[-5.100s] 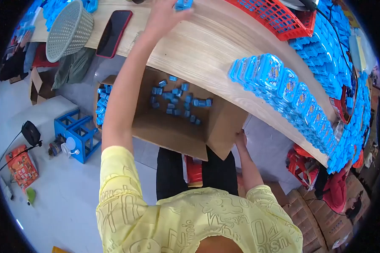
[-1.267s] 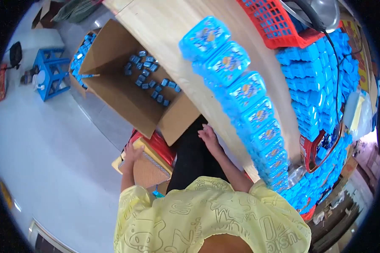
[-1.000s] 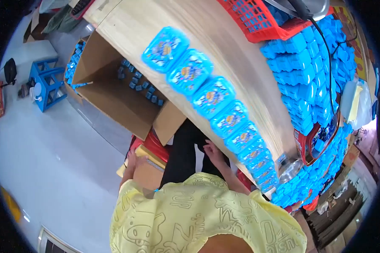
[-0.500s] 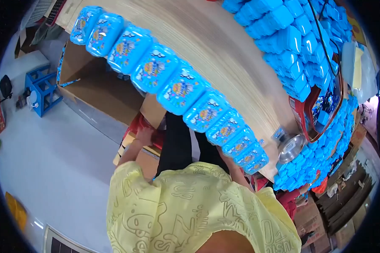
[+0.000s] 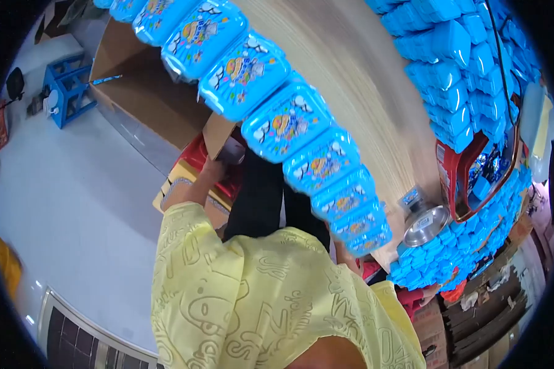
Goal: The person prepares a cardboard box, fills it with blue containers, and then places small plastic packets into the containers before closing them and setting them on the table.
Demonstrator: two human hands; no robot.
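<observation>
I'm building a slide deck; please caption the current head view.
A row of blue containers lines the wooden table, the left hand low beside an open cardboard box.

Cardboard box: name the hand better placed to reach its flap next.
Probably the left hand: it shows close to the flap, while the right hand is hidden behind the blue cases.

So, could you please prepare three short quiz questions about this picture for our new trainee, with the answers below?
1. Which is nearest to the left hand?
a) the round metal object
b) the carton flap
c) the black cable

2. True or false: the row of blue boxes stands on the wooden table.

3. Short answer: which of the wearer's own hands cannot be seen?

Key: 1. b; 2. true; 3. the right hand.
</observation>
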